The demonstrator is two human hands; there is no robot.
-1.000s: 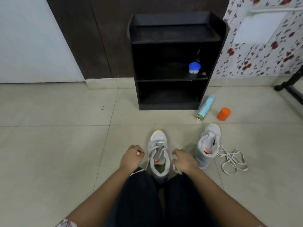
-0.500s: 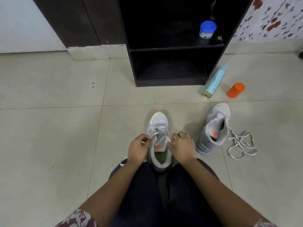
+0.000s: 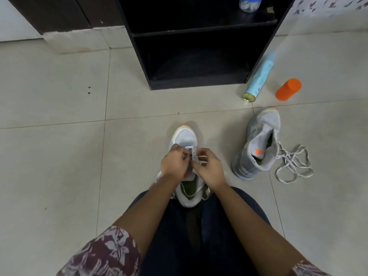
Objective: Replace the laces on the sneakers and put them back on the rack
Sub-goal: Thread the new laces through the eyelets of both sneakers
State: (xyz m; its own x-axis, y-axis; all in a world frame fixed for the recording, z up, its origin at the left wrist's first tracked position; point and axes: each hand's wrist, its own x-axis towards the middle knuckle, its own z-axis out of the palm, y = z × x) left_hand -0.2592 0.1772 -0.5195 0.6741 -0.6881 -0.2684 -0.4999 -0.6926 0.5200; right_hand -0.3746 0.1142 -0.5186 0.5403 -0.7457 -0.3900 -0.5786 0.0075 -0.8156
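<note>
Pale, glossy square tiles with thin grout lines made up the floor (image 3: 49, 156) that carried everything. At its far edge stood a black, boxy rack (image 3: 199, 84) of matte board, its lowest compartment open toward the camera. A person sat facing it, legs in dark trousers (image 3: 169, 246) and short floral-print sleeves (image 3: 103, 253) at the near edge.

Between the knees, near the middle of the floor, a grey-and-white mesh sneaker (image 3: 184, 139) stood upright on its sole, its rounded, orange-tipped toe pointing at the rack. To its right and well apart, a second sneaker (image 3: 256, 148) of the same grey knit lay tipped on its side, an orange triangle showing on its tongue.

Both hands met over the first shoe's eyelets. The left hand (image 3: 175, 163) kept a closed grip, fingers curled and pinching the flat white lace (image 3: 201, 157). The right hand (image 3: 211, 170) pinched the same lace just beside it, thumb and fingers closed on a strand.

A loose lace (image 3: 292, 166), flat and off-white, lay in tangled loops touching the second sneaker's collar. A slim pale-blue spray can (image 3: 258, 78) lay beside the rack's right front corner, its metal base toward the camera. Near it lay a stubby orange plastic cylinder (image 3: 288, 89). A small clear jar (image 3: 250, 4) with a blue lid sat at the right end of the shelf above.
</note>
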